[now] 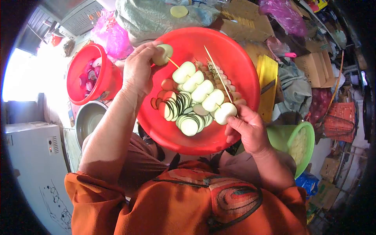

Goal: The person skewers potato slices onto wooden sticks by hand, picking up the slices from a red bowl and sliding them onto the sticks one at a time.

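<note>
My left hand is closed on a pale round vegetable slice, perhaps potato, at the far end of a wooden skewer. Several similar pale slices sit spaced along that skewer, which slants over a red basin. At the near end, my right hand pinches the last slice. A second, bare skewer also runs up from my right fingers. Inside the basin lie dark-rimmed green-white slices, orange-brown slices and several loaded skewers, partly hidden behind the held one.
Left of the basin stand a red bucket with purple-pink pieces and a metal pot. A green bucket is at the right, near a yellow crate. Another pale slice lies on a sack behind.
</note>
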The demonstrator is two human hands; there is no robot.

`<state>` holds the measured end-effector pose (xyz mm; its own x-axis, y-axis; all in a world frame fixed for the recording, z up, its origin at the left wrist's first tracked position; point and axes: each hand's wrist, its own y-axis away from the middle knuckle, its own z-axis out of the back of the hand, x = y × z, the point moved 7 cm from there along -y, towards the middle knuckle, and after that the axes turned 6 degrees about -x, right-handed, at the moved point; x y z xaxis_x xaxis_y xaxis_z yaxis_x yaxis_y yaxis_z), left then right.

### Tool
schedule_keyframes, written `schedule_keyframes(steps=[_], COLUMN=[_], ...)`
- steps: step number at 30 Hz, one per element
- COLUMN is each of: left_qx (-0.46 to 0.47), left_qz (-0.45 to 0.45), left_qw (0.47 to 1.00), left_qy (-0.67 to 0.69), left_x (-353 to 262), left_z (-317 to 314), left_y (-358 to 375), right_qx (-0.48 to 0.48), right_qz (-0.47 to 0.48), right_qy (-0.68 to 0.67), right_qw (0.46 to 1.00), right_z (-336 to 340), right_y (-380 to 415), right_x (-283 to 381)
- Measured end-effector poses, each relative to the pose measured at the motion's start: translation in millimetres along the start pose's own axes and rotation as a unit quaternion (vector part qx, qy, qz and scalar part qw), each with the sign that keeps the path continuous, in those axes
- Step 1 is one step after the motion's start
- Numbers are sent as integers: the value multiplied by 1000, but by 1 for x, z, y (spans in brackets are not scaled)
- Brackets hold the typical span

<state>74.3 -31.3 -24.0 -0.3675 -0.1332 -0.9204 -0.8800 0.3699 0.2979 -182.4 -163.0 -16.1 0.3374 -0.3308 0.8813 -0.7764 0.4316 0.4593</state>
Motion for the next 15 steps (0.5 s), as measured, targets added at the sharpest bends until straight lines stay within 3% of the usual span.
schedule_keyframes(steps=[3,15], left_qx=[42,17], left_qz=[15,121], left_qw=[999,992], left_qy=[-10,4], left_x=[-1,15], left_z=[-12,-9], left_y=[9,7], right_qx=[-8,-1], right_qz=[4,11], right_qy=[8,9], right_qw=[1000,1000], right_z=[3,4], right_y=[-1,2], right_x=[-1,-3])
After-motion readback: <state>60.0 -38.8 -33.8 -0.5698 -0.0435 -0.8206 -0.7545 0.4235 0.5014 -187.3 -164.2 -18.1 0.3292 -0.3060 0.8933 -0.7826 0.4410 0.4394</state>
